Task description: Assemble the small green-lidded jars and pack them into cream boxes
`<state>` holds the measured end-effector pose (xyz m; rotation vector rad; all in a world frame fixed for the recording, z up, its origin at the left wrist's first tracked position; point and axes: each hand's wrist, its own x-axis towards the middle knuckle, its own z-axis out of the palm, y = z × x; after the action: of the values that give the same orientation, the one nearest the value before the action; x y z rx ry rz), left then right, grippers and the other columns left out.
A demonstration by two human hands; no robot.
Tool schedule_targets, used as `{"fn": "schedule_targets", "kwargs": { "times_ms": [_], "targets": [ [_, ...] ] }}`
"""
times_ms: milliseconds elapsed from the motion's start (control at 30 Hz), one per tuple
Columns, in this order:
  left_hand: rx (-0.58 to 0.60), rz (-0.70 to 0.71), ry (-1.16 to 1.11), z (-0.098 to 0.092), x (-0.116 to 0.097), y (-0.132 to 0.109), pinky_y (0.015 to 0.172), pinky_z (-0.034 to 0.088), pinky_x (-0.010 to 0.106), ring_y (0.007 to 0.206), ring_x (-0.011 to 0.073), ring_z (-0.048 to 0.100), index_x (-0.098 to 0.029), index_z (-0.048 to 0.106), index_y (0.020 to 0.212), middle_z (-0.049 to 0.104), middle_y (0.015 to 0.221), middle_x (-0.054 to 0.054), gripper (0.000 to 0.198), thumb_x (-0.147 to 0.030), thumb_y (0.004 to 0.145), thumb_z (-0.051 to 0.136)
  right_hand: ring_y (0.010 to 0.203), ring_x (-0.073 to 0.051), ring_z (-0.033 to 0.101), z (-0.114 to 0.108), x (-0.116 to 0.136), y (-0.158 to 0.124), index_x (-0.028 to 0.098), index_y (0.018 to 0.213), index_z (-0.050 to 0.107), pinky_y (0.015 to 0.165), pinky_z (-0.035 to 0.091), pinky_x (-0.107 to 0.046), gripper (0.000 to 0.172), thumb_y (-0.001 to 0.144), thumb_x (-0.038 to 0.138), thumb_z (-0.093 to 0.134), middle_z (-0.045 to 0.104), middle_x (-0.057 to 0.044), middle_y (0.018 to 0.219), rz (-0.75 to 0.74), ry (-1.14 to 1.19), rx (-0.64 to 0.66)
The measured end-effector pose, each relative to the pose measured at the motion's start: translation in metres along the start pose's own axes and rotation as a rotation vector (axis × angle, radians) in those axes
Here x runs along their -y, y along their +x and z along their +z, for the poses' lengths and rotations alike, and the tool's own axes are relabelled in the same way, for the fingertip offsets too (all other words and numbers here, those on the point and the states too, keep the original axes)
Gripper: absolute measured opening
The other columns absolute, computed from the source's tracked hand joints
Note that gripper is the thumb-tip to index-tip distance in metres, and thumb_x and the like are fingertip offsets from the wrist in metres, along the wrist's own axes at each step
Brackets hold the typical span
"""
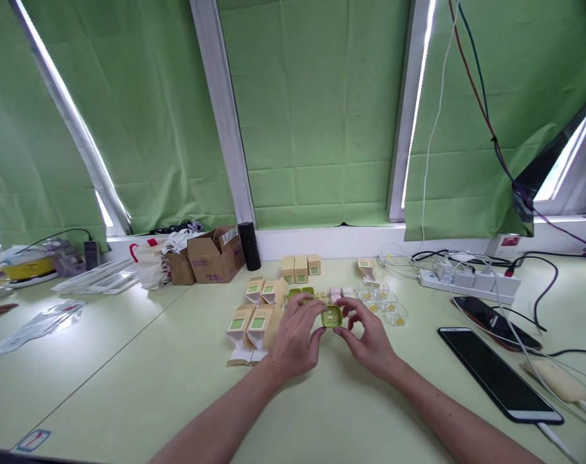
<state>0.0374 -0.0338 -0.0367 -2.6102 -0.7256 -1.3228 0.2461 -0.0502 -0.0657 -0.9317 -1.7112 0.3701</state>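
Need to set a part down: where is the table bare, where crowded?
Bare table stretches left of the beige cartons to the plastic bag; more lies between the forearms. A smaller patch separates the clear cups from the nearer phone. Crowded: beyond the green dish between left hand and right hand, and far right around cables and power strip.

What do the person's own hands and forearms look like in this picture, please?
The left hand and right hand are bare, without gloves, and no ring shows on the visible fingers. The left forearm and right forearm show no sleeve, watch or bracelet; the right one has a few small spots.
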Motion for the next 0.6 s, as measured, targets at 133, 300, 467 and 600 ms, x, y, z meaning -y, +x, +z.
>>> {"fn": "schedule_targets", "kwargs": {
  "times_ms": [133,300,467,600],
  "targets": [
    [-0.018,0.004,-0.014,0.0008,0.0015,-0.0004,0.107,0.05,0.058,0.128,0.0334,0.056,-0.023,0.055,0.135,0.07,0.127,0.013,0.049,-0.007,0.089,0.06,0.1,-0.023,0.066,0.0,0.001,-0.0002,0.027,0.131,0.055,0.074,0.059,-0.035,0.038,0.094,0.029,0.063,0.066,-0.01,0.124,-0.005,0.026,-0.009],
    [-0.019,0.007,-0.029,0.0007,0.0034,0.0,0.106,0.051,0.056,0.125,0.0318,0.057,-0.022,0.053,0.14,0.071,0.126,0.012,0.051,-0.009,0.091,0.06,0.099,-0.023,0.066,-0.0004,0.0023,0.0001,0.026,0.128,0.056,0.073,0.06,-0.034,0.033,0.096,0.033,0.061,0.067,-0.01,0.121,0.008,0.031,-0.011],
    [-0.009,-0.02,-0.045,0.0002,0.005,0.0009,0.102,0.053,0.053,0.123,0.0308,0.057,-0.022,0.055,0.14,0.072,0.123,0.012,0.049,-0.008,0.093,0.057,0.097,-0.023,0.066,-0.0002,0.0039,0.0008,0.025,0.127,0.057,0.071,0.061,-0.033,0.032,0.098,0.038,0.059,0.068,-0.011,0.118,0.044,0.04,-0.008],
    [-0.011,-0.035,-0.064,0.0012,0.0071,0.0011,0.098,0.055,0.052,0.12,0.031,0.058,-0.021,0.058,0.137,0.073,0.119,0.012,0.043,-0.01,0.095,0.058,0.1,-0.023,0.067,-0.0009,0.0054,0.001,0.026,0.13,0.055,0.071,0.06,-0.032,0.033,0.1,0.039,0.057,0.067,-0.011,0.121,0.066,0.045,0.013]
  ]
}}
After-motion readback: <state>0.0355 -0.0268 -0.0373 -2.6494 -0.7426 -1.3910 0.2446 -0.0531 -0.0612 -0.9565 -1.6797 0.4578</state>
